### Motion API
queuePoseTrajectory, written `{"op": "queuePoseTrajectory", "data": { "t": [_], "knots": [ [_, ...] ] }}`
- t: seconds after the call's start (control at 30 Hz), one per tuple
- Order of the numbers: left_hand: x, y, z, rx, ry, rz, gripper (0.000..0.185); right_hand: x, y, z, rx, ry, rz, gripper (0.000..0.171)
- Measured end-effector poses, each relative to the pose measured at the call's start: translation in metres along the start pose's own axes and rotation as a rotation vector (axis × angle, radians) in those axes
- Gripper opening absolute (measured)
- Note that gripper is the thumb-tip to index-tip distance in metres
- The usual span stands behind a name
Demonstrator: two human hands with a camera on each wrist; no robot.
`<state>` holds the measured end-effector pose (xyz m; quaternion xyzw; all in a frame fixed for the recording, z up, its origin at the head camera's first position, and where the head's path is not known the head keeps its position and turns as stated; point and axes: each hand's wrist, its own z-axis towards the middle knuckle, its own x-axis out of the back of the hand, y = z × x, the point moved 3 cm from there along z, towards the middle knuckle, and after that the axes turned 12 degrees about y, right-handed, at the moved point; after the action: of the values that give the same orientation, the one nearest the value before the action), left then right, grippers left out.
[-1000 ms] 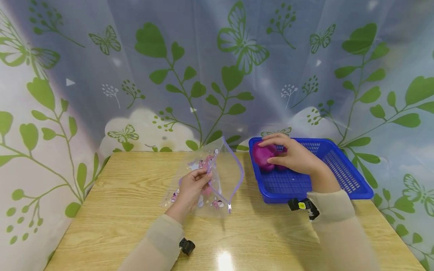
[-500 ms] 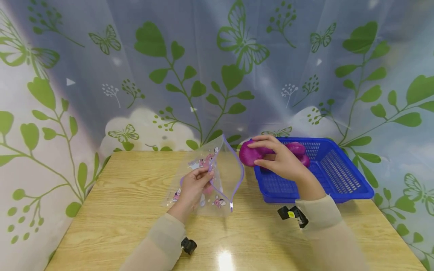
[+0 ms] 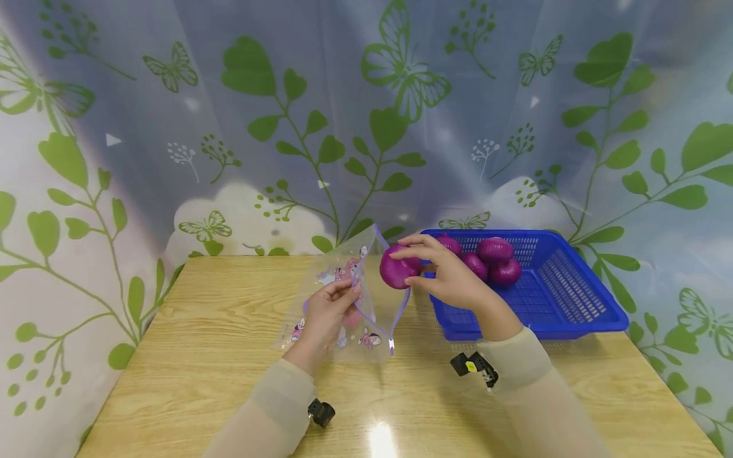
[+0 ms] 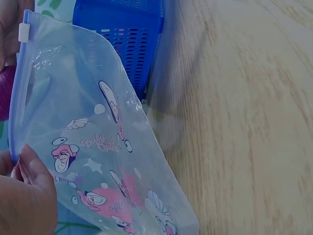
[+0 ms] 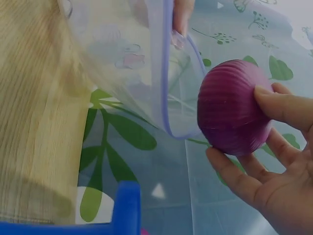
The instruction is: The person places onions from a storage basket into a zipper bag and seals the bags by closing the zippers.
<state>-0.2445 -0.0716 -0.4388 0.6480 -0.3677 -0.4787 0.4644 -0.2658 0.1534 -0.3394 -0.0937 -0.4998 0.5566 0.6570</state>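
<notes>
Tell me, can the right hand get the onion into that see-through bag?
Probably yes. The right hand holds the red onion right at the mouth of the zip bag, which the left hand pinches open. Nothing sits between them.

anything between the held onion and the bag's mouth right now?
Nothing: in the right wrist view, the onion in the right hand sits just outside the zip bag rim, a bare gap between.
</notes>
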Motion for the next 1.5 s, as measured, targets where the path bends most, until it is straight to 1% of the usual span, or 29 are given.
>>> {"op": "queuePoseTrajectory", "data": {
  "t": [0.13,0.43,0.6,0.73,0.87,1.1,1.23,1.4,1.5],
  "knots": [
    [-0.001,0.002,0.000,-0.001,-0.003,-0.010,0.026,-0.004,-0.002,0.002,0.007,-0.037,-0.042,0.044],
    [-0.005,0.006,0.001,0.004,-0.005,0.015,0.026,-0.010,-0.011,0.009,0.045,-0.054,-0.138,0.044],
    [-0.007,0.008,0.002,-0.002,-0.004,0.022,0.024,-0.014,-0.011,0.013,0.037,-0.056,-0.181,0.045],
    [-0.007,0.009,0.001,-0.012,-0.018,0.024,0.025,-0.014,-0.012,0.015,0.031,-0.034,-0.187,0.043],
    [-0.007,0.008,0.001,-0.004,-0.023,-0.021,0.027,-0.011,-0.011,0.015,0.023,0.009,-0.180,0.040],
    [-0.008,0.009,0.001,0.019,0.026,-0.096,0.026,-0.001,-0.013,0.014,0.034,0.051,-0.164,0.038],
    [-0.008,0.012,0.002,0.029,0.013,-0.128,0.026,0.007,-0.014,0.013,0.040,0.079,-0.167,0.036],
    [-0.008,0.014,0.002,0.022,-0.006,-0.131,0.030,0.015,-0.014,0.013,0.043,0.097,-0.179,0.034],
    [-0.008,0.013,0.001,0.025,0.000,-0.141,0.025,0.018,-0.015,0.012,0.041,0.101,-0.182,0.033]
  ]
}}
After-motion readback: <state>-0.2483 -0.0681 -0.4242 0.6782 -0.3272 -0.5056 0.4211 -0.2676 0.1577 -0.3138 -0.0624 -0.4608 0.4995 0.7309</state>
